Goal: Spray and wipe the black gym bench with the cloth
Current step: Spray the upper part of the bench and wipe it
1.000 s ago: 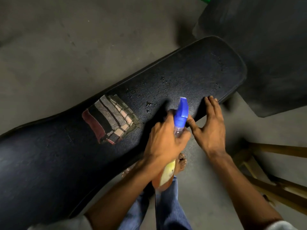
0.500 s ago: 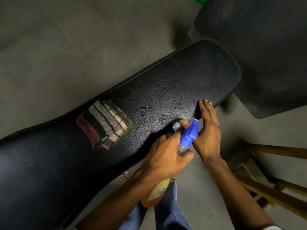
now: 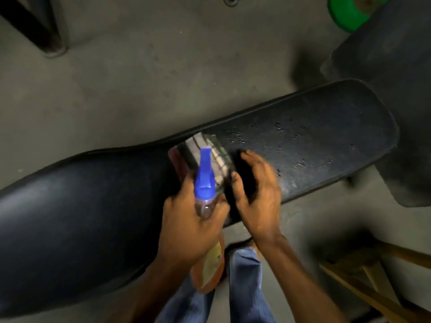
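The black gym bench (image 3: 314,145) runs from lower left to right, its right end speckled with spray droplets. A striped, checked cloth (image 3: 210,150) lies on its middle, partly hidden by the bottle. My left hand (image 3: 189,231) grips a spray bottle (image 3: 205,180) with a blue nozzle and amber liquid, nozzle pointing away over the cloth. My right hand (image 3: 258,190) hovers blurred over the pad just right of the cloth, fingers apart and curved, holding nothing.
Grey concrete floor (image 3: 140,89) surrounds the bench. A dark padded seat (image 3: 391,54) stands at the upper right beside a green object (image 3: 349,12). Wooden bars (image 3: 377,283) lie at the lower right, a dark frame leg (image 3: 35,26) at the upper left. My jeans (image 3: 245,287) are below.
My right hand left the bench's near edge and moved left to beside the cloth. The bottle swung so that its nozzle lies over the cloth. The camera view shifted left.
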Demonstrator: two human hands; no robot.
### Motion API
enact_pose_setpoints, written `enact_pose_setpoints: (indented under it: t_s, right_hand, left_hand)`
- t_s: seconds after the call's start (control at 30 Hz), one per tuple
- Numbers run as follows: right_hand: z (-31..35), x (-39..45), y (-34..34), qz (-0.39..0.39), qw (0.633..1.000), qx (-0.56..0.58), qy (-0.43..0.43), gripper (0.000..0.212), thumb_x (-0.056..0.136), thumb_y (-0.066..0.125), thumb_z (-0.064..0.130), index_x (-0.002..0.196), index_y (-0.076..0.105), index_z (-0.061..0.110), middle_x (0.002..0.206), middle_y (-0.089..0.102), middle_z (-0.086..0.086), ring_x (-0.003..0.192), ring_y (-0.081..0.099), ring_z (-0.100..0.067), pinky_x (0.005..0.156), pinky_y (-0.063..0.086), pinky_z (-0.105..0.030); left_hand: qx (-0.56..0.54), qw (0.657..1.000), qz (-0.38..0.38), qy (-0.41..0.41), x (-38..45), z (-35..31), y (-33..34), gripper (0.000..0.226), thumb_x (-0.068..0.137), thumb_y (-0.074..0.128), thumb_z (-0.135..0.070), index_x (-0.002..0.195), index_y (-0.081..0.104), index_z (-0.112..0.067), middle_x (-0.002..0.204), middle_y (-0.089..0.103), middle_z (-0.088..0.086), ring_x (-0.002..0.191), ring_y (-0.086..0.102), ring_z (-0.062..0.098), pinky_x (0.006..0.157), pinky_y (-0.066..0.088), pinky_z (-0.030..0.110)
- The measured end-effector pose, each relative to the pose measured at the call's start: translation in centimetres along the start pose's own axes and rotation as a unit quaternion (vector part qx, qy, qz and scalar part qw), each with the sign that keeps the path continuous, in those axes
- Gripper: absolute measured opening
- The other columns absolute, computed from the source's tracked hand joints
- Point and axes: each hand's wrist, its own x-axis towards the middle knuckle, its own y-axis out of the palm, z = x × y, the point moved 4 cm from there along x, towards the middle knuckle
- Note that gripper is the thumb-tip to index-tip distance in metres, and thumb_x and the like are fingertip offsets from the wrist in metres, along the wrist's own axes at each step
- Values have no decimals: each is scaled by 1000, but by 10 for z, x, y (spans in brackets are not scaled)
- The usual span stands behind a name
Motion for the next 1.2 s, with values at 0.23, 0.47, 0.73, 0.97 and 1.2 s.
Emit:
enact_pose_setpoints:
  t_s: [0.23, 0.47, 0.73, 0.97, 1.2]
  right_hand:
    - [76, 7, 72, 100, 990, 7, -101, 42, 102, 67, 22, 143, 67, 9, 153, 63, -6, 147, 55, -23, 122, 44, -47]
    - [149, -2, 129, 248, 954, 124, -116, 29, 111, 59, 12, 138, 69, 15, 139, 70, 2, 136, 62, -10, 115, 52, -44]
    - [205, -3, 180, 290, 931, 188, -114, 24, 112, 45, 27, 99, 61, 38, 90, 63, 13, 83, 66, -6, 76, 58, -36]
    - [188, -8, 197, 270, 942, 176, -95, 25, 103, 71, 3, 109, 75, 26, 95, 67, 25, 90, 66, 6, 80, 52, -22]
    - [181, 4, 187, 264, 946, 147, -120, 37, 105, 63, 5, 141, 69, 12, 135, 71, -3, 121, 70, -10, 98, 61, -30]
  left_hand:
    - [-2, 988, -146, 41, -3, -4, -90, 45, 88, 77, -27, 126, 57, -35, 89, 68, -29, 73, 66, -11, 74, 40, -4]
    - [-14, 965, -262, 7, 1, 18, -166, 56, 92, 72, -40, 143, 56, -21, 74, 61, -24, 73, 65, -7, 74, 53, 13]
    - [-11, 948, -317, 18, 4, 61, -206, 73, 96, 74, -37, 159, 42, -22, 79, 57, -26, 77, 63, -12, 81, 49, 4]
    - [-32, 951, -307, -10, 5, 95, -196, 71, 86, 78, -43, 144, 53, -11, 104, 62, -40, 90, 64, -13, 84, 57, 22]
    - [-24, 944, -323, -69, -23, 131, -167, 66, 86, 80, -47, 137, 57, -11, 133, 60, 4, 121, 62, 17, 102, 54, 38]
